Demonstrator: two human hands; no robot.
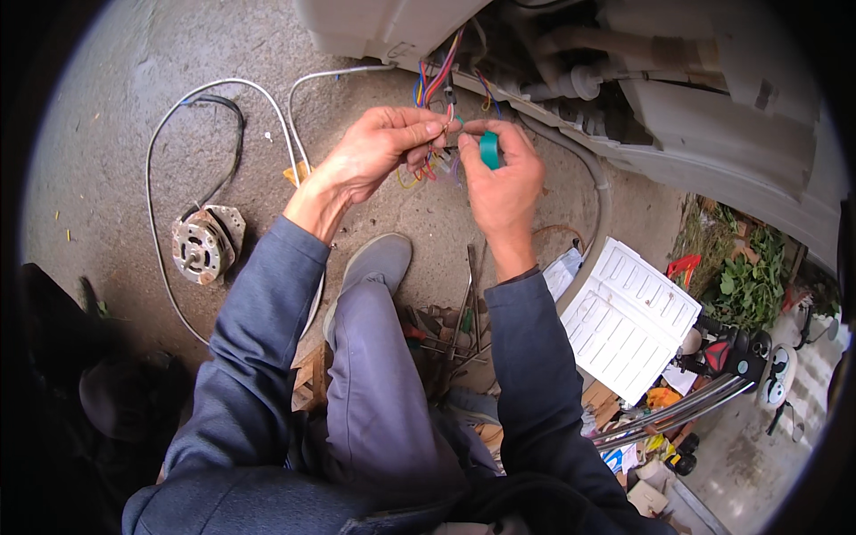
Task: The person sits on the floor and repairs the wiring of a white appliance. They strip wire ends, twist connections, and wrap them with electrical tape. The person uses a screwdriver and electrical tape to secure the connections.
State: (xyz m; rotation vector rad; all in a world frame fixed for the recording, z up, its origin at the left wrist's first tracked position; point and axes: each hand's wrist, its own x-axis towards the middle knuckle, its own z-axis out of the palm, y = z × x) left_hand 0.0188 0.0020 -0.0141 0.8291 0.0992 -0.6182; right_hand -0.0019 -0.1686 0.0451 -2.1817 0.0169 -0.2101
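My left hand (376, 150) is closed in a pinch on thin coloured wires, with thumb and forefinger pressed together. A bundle of red, blue and yellow wires (443, 78) hangs from the underside of a white machine casing (374, 25) just above it. In my right hand (506, 185) is a roll of green electrical tape (489, 151). A short green strip shows between the fingertips of both hands, close to the wires. Below my fingers dangle more loose wire ends (430, 171), partly hidden by the left hand.
A small motor (203, 245) with a black cable lies on the concrete at left, near a looping grey hose (153, 169). At right are an open booklet (629, 312), green leaves (749, 281) and bent metal tubes (678, 412). Tools (465, 303) lie between my legs.
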